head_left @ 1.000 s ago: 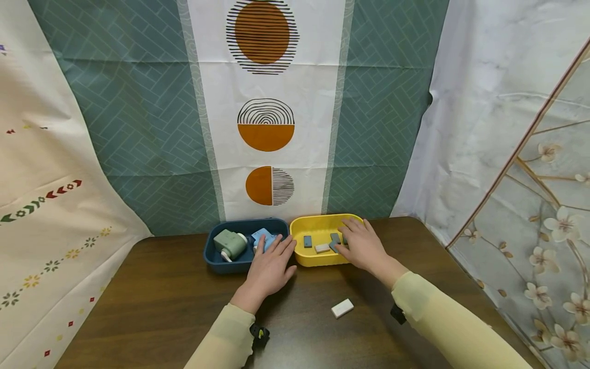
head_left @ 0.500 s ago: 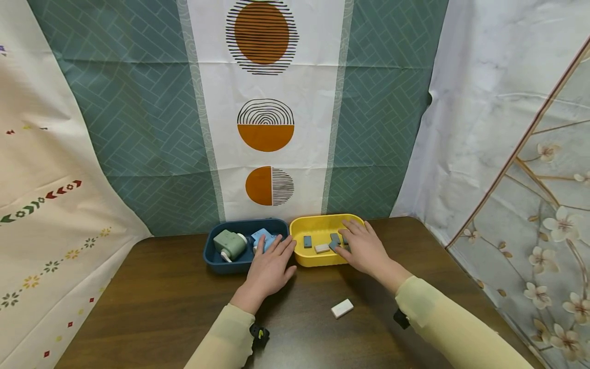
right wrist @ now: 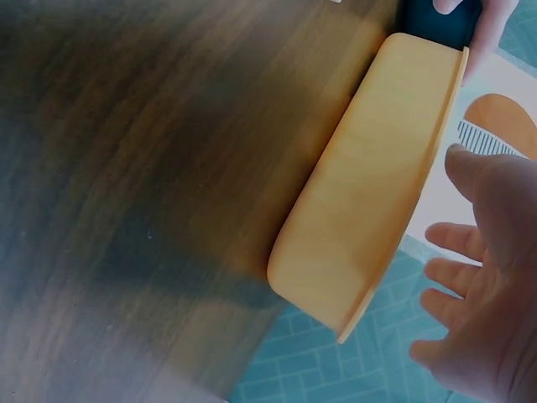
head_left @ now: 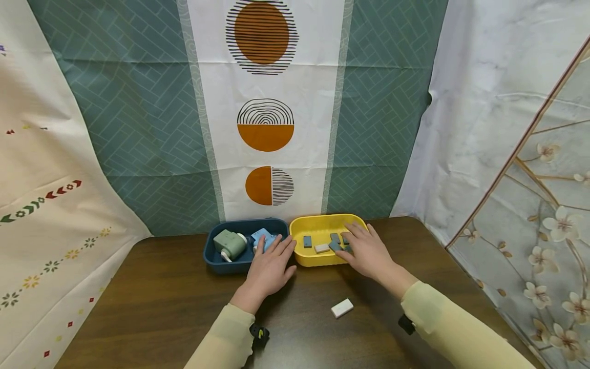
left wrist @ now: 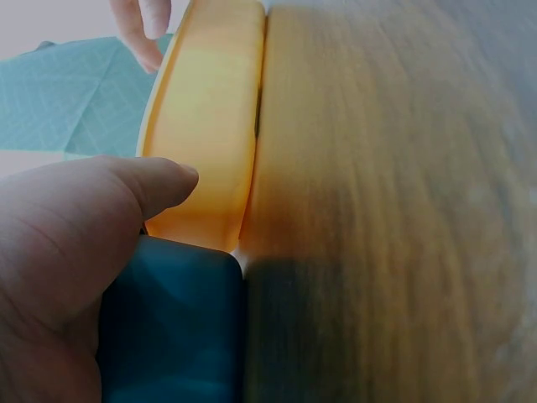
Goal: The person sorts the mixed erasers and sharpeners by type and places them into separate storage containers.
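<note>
My left hand (head_left: 268, 270) lies over the front right of a dark blue bin (head_left: 226, 268), fingers extended and holding nothing. The bin contains a green bottle-like thing (head_left: 230, 244) with white ends and a light blue thing (head_left: 261, 234) partly covered by the fingers. Over the right end of the yellow bin (head_left: 318, 260), my right hand (head_left: 369, 252) spreads its fingers, with nothing in its grasp. Small grey-blue blocks (head_left: 307, 241) and a white block (head_left: 322, 248) lie in the yellow bin; the hand partly hides some. In the right wrist view, the right fingers (right wrist: 453, 275) are loosely bent above the rim.
Another white block (head_left: 342, 308) lies on the brown wooden table (head_left: 152, 302), in front of the yellow bin. The two bins stand side by side at the table's back edge. Behind them hangs a green and white patterned cloth (head_left: 267, 184).
My right hand has drawn slightly to the right and toward me, uncovering more of the grey-blue blocks. The left hand has stayed in place.
</note>
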The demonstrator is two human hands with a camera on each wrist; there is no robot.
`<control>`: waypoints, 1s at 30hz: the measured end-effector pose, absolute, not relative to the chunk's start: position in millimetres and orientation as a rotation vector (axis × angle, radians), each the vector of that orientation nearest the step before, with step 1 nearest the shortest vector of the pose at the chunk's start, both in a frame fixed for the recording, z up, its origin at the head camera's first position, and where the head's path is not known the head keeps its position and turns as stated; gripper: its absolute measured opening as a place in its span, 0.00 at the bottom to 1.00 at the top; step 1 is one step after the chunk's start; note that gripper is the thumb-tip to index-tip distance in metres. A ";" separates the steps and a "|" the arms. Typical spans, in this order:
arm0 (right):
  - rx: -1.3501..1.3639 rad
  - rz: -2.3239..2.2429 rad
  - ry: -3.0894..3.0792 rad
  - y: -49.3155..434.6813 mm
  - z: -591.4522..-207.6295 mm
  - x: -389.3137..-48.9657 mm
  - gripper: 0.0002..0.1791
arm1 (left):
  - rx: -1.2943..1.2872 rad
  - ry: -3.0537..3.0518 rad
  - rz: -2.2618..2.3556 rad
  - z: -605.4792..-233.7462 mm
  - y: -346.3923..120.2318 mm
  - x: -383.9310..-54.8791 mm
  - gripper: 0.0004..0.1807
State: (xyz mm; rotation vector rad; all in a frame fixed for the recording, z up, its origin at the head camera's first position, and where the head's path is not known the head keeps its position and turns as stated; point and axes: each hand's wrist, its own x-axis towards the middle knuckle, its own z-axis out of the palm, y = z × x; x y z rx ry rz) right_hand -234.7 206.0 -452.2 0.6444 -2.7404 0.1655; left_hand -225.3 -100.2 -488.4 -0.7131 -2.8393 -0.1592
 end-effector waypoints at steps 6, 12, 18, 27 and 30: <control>0.665 0.174 -2.720 208.1 -451.6 -225.4 0.35 | -0.713 -2.851 -0.157 -487.4 -99.9 -225.3 0.41; 0.686 0.187 -2.702 209.2 -451.3 -215.8 0.37 | -0.706 -2.850 -0.146 -488.7 -100.0 -226.7 0.41; 0.699 0.181 -2.704 209.1 -452.1 -207.4 0.39 | -0.702 -2.846 -0.146 -488.5 -100.5 -226.6 0.41; 0.725 0.220 -2.689 210.7 -454.5 -195.4 0.38 | -0.712 -2.843 -0.163 -488.3 -99.9 -225.8 0.41; 0.731 0.232 -2.681 211.8 -455.6 -191.7 0.37 | -0.714 -2.841 -0.165 -488.4 -100.0 -226.3 0.40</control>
